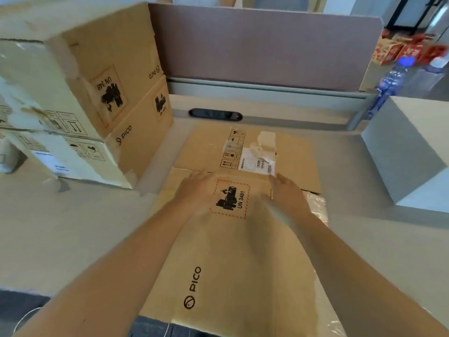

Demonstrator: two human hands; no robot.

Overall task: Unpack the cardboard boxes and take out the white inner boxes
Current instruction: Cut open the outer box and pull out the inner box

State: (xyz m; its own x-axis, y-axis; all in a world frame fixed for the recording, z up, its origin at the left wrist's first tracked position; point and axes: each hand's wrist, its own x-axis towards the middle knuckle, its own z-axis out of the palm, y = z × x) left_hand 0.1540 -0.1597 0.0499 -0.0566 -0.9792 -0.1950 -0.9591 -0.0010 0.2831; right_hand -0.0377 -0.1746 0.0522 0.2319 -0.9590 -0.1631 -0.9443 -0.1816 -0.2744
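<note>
Two stacked cardboard boxes (97,93), one flattened box (243,251), one white box (410,147).

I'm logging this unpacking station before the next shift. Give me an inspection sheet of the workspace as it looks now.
Surface: pale desk, largely covered by cardboard.
Job's things: flattened brown carton lying in front of the person; two stacked cartons at left, apparently closed; white box at right.
Clutter: water bottle and red packets at far right.
Hands: left hand and right hand both open, resting on the flattened carton.
Cables: thin white cable at bottom left; dark cable port in the desk.
Surroundings: mauve partition behind the desk.
</note>
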